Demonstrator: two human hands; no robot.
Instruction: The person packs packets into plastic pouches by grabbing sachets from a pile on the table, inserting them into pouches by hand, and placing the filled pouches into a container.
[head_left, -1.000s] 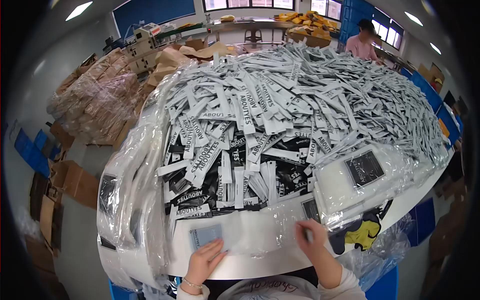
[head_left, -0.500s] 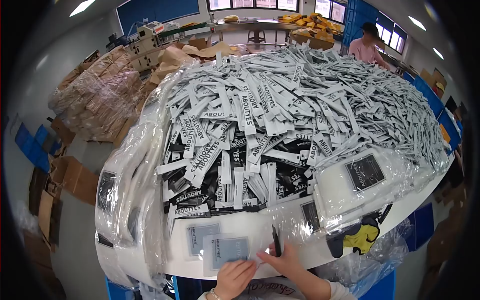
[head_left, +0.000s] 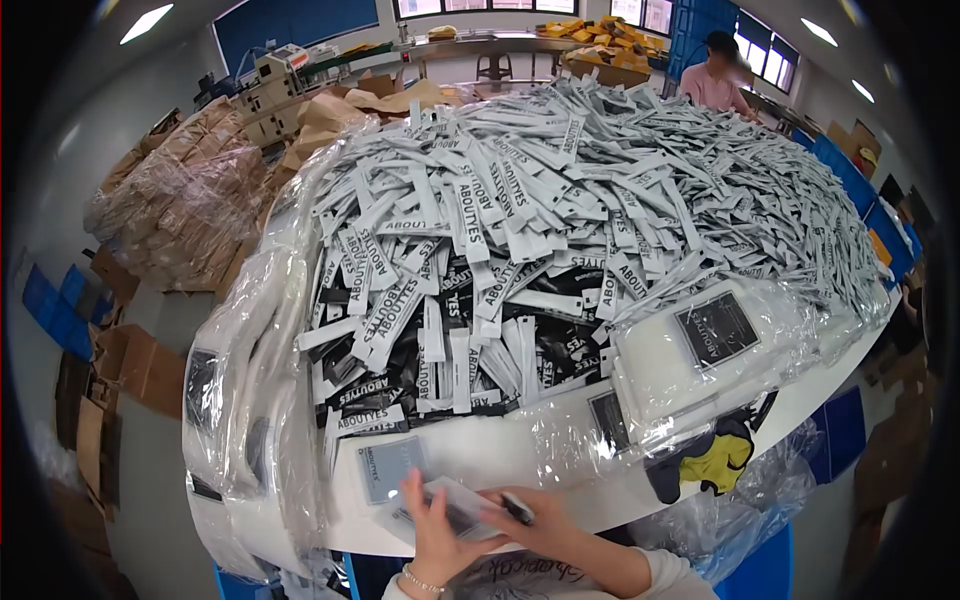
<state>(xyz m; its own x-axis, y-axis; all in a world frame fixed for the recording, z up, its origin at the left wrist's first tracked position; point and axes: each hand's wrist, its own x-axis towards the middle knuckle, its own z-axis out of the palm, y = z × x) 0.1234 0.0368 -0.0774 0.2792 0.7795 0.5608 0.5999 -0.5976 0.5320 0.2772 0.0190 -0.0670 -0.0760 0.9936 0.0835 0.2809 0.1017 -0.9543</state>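
A frosted plastic bag with a grey printed label [head_left: 455, 512] is between my two hands at the table's front edge. My left hand [head_left: 440, 535] has its fingers spread over the bag's left side and its thumb along the lower edge. My right hand [head_left: 545, 525] grips the bag's right side and also keeps a slim black pen-like tool [head_left: 517, 508] in its fingers; its exact kind is unclear. Just beyond my left hand, another frosted bag with a grey ABOUTYES label [head_left: 390, 468] lies flat on the white table [head_left: 350, 528].
A heap of white ABOUTYES sachets [head_left: 520, 210] covers most of the table, with black ones [head_left: 450, 360] in front. Wrapped bag stacks [head_left: 650, 365] stand right and left [head_left: 240, 400]. A black-and-yellow glove [head_left: 715, 465] lies at right. A person [head_left: 715, 80] is behind the heap.
The upper frosted bag has been lifted and tilted between my hands. My left hand has opened out over it. The black tool has swung from upright to slanted in my right hand.
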